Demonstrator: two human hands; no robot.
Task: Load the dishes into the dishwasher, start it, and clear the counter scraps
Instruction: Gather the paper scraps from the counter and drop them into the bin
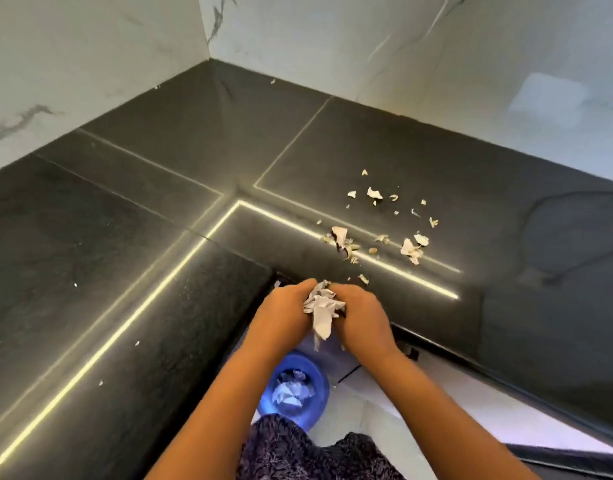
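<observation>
My left hand (280, 311) and my right hand (362, 318) are cupped together at the inner corner of the dark counter (159, 209), holding a bundle of white paper scraps (320, 306) between them. The bundle hangs just past the counter's edge, above a blue bin (313, 370) on the floor that holds crumpled scraps. More loose scraps (377, 230) lie scattered on the counter, beyond and to the right of my hands.
The L-shaped counter meets white marble walls (367, 46) at the back corner. A few tiny crumbs (100, 382) dot its left side. Pale floor tiles (419, 403) show beside the bin, and patterned dark clothing (298, 452) is at the bottom.
</observation>
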